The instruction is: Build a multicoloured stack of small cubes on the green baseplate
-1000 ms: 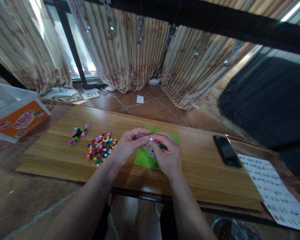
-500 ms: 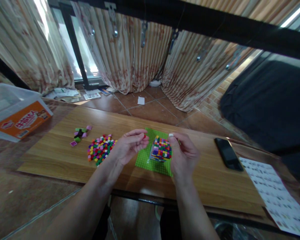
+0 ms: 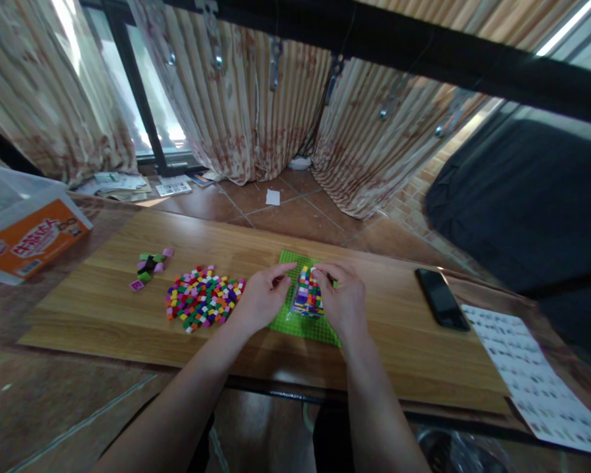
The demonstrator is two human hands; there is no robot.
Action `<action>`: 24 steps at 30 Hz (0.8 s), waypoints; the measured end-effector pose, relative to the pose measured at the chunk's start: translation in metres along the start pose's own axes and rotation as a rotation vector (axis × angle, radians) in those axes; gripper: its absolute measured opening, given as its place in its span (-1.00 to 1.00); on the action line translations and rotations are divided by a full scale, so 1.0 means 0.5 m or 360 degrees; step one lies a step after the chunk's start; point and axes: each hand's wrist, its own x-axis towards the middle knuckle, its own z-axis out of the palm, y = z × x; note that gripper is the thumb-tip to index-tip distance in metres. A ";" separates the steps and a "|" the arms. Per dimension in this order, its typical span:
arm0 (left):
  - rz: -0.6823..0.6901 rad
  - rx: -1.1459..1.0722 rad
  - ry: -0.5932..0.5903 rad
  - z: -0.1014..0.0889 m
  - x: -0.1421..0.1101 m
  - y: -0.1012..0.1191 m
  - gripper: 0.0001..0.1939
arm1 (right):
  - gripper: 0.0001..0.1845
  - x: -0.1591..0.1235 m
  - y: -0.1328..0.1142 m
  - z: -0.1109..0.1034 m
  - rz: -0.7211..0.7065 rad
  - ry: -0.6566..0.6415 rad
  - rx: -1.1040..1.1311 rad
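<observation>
A block of many small coloured bricks [image 3: 306, 293] stands on a green baseplate [image 3: 285, 319] on the wooden board. My left hand [image 3: 264, 297] sits against the block's left side, fingers curled, forefinger reaching toward its top. My right hand [image 3: 343, 299] is on the block's right side with fingertips pinched at the top edge; whatever they pinch is too small to make out. A heap of loose coloured bricks [image 3: 201, 303] lies just left of my left hand.
A small cluster of pink, green and black bricks [image 3: 149, 266] lies further left. A black phone [image 3: 442, 298] and a printed sheet [image 3: 533, 376] are on the right. A plastic box with an orange label [image 3: 27, 238] stands at far left.
Both hands have closed back in on the brick block after being spread apart half a second ago. The right fingertips now rest on its top edge.
</observation>
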 end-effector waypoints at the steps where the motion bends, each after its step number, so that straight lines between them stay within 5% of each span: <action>1: 0.0043 0.0082 -0.0017 0.001 -0.002 0.001 -0.62 | -0.83 0.001 0.000 0.001 -0.0009 -0.0010 -0.0012; 9: 0.0213 0.0498 -0.0112 0.014 -0.020 0.016 -0.58 | -0.81 0.007 -0.009 0.005 -0.0026 -0.0073 -0.0058; 24: 0.0242 0.0752 -0.0135 0.024 -0.032 0.026 -0.54 | -0.79 0.008 -0.005 0.007 -0.0025 -0.0078 -0.0037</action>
